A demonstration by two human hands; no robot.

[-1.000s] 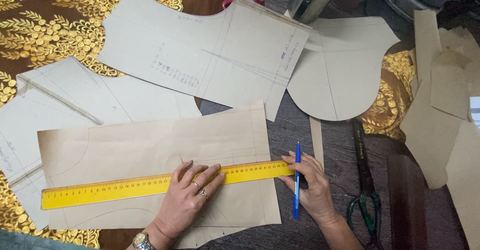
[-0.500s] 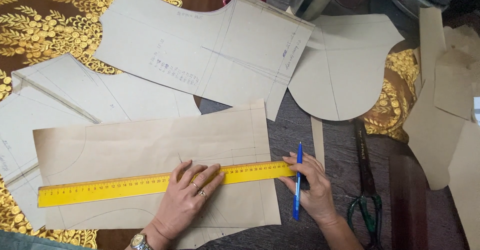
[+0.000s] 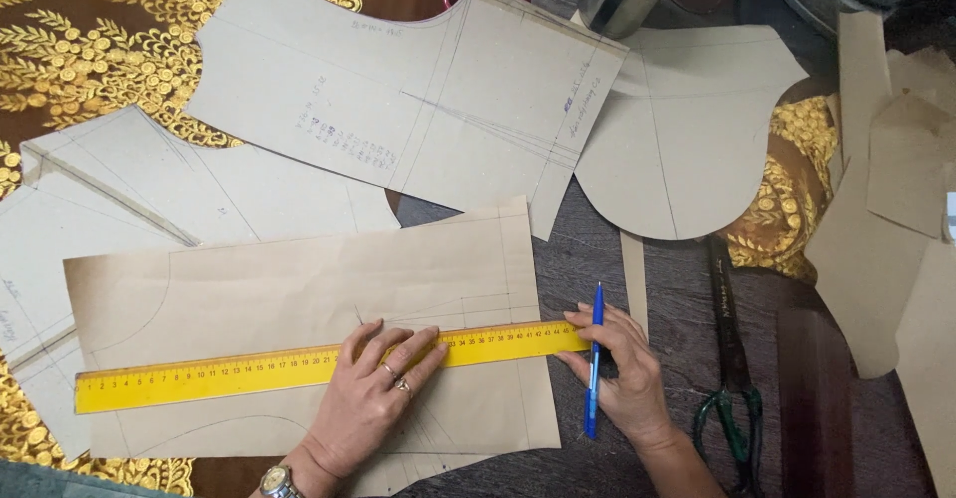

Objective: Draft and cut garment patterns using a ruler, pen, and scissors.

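My left hand (image 3: 373,393) lies flat, fingers spread, pressing a long yellow ruler (image 3: 219,371) onto a brown paper pattern piece (image 3: 299,289). The ruler runs almost level across the sheet, its right end at the paper's right edge. My right hand (image 3: 622,378) rests just past that end, fingers closed around a blue pen (image 3: 595,359) that points upward. A watch sits on my left wrist.
More cut paper patterns lie above (image 3: 418,100), at the left (image 3: 129,199) and at the right (image 3: 876,219). A rounded piece (image 3: 687,139) sits upper right. Green-handled scissors (image 3: 732,378) lie right of my right hand. Brown fabric with gold embroidery (image 3: 90,50) covers the dark wooden table.
The hands, ruler and pen keep their places; only the view has shifted slightly.
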